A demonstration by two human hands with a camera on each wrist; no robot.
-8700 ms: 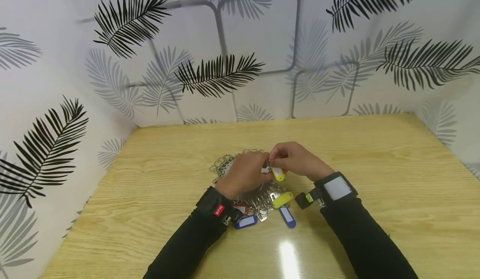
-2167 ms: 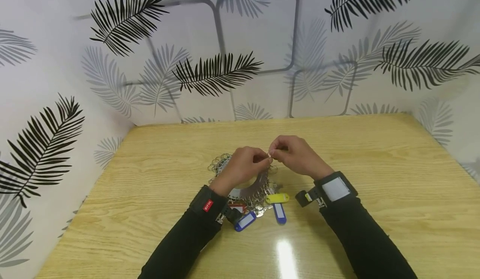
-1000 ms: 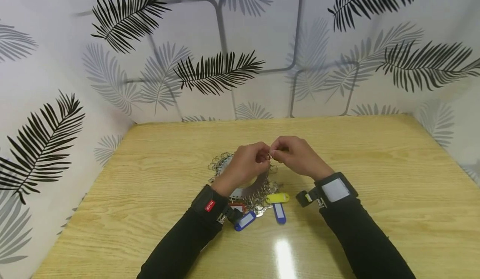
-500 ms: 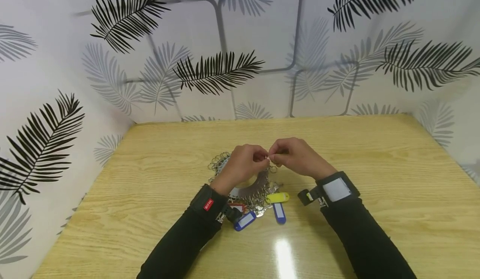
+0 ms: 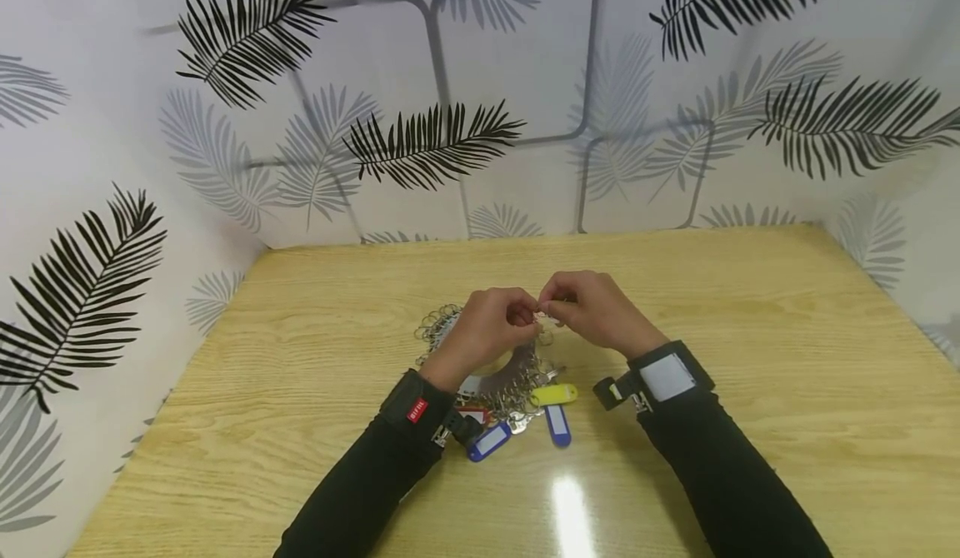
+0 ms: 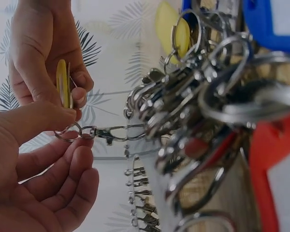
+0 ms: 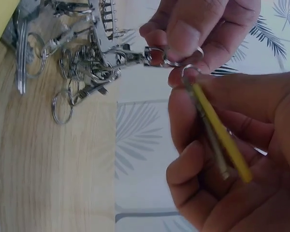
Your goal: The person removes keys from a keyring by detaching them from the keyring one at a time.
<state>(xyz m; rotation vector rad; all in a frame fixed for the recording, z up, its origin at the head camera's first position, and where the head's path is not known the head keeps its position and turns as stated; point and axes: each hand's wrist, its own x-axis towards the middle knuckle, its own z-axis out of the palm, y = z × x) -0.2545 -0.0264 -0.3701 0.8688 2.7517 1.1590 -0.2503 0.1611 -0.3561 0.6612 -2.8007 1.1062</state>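
My left hand (image 5: 483, 329) pinches a metal split ring (image 6: 66, 139) between thumb and fingers, and a small snap hook (image 6: 105, 133) links it to a flat round holder (image 5: 516, 371) hung with many hooks. My right hand (image 5: 600, 312) grips a yellow key tag (image 7: 224, 133) together with a key (image 7: 210, 133). In the right wrist view, the small wire loop (image 7: 185, 70) at the tag's top meets the split ring between both hands' fingertips. From the head view, the fingers mostly hide the tag and key.
By the holder's near edge lie another yellow tag (image 5: 554, 395), two blue tags (image 5: 558, 426) and a red tag (image 5: 472, 415), with loose-hanging keys (image 5: 520, 421). The wooden table (image 5: 337, 291) ends at a leaf-patterned wall (image 5: 480, 67).
Since the oldest frame, the held yellow tag has turned out of the head view, and the holder's tags have shifted slightly left. In the last second, only small fingertip movements show.
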